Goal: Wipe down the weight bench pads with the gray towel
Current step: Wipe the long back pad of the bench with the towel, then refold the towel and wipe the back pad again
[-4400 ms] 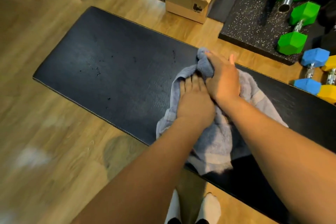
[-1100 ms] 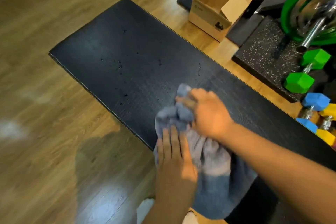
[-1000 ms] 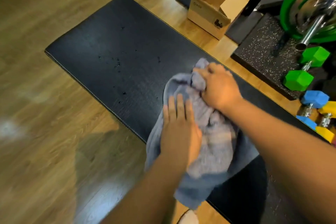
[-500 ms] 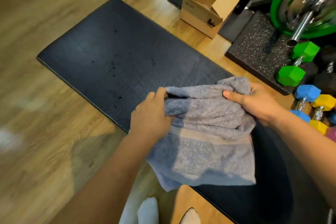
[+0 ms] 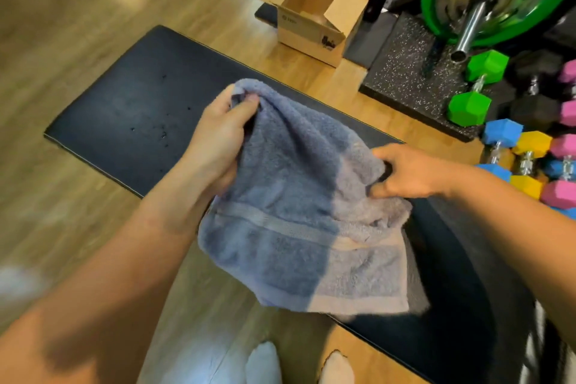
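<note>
Wood floor [image 5: 93, 25] beyond and beneath everything. Weight bench pad [image 5: 131, 97], long and black, running from beyond the left fingertips to below the right wrist; dark droplets [image 5: 163, 134] just left of the left knuckles, unwiped. Gray towel [image 5: 299, 206], lifted clear of the pad at its upper edge, hanging between both hands, lower hem draped toward the near pad edge; contact with the pad beneath hidden by the cloth itself. Left hand [image 5: 218, 140], thumb and curled fingers pinched on the towel's upper left corner, bunching it into a ridge. Right hand [image 5: 408, 174], fingers curled and closed on a gathered fold at the towel's right edge, thumb tucked under the cloth. Cardboard box [image 5: 314, 9], flaps open, on the floor well beyond the left fingertips. Green weight plate [image 5: 436, 3] on a barbell, with coloured dumbbells [image 5: 511, 140] beyond and beside the right knuckles. Socked feet [image 5: 265, 365] on the floor below the towel's hem. Step in hand, by judgement: regrip or refold of the cloth between wiping strokes, not a stroke itself. Next move, by judgement: towel lowered flat, palms pressed down, cloth carried leftward over the droplets toward the far end, with enough bunching released to give a broad contact face.
</note>
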Demonstrator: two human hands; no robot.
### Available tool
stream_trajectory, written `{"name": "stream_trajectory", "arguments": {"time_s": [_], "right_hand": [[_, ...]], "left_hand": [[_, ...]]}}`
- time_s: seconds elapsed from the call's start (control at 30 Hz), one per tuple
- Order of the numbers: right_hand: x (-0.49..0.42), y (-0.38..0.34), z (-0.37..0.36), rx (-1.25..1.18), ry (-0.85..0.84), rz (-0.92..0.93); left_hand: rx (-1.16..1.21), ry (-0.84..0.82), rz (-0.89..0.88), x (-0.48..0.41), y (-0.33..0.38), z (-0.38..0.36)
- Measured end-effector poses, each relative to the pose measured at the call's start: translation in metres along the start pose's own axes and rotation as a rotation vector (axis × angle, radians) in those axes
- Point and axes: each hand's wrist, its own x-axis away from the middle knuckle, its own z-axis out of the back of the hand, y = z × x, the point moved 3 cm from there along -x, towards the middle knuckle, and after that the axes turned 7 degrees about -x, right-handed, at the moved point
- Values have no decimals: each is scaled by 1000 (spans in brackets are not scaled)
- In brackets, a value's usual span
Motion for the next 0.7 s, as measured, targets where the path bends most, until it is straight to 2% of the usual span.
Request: {"name": "stream_trajectory", "arguments": {"time_s": [0.07, 0.13, 0.23, 0.3, 0.47, 0.6, 0.7], "right_hand": [[10, 9, 5, 75, 81, 4], [24, 15, 21, 25, 204, -11], [57, 20, 53, -271, 358, -80], [82, 19, 76, -479, 508, -23], [137, 16, 140, -704, 746, 92], [173, 7, 174, -877, 818, 216], [206, -2, 182, -1046, 723, 307]], "left_hand": [[75, -53, -74, 1, 25, -15], [125, -53, -125, 1, 49, -28], [203, 10, -193, -4, 82, -39], [237, 28, -227, -8, 106, -45], [215, -27, -269, -6, 152, -65], [291, -116, -298, 0, 183, -77], [397, -196, -293, 19, 190, -82]]}}
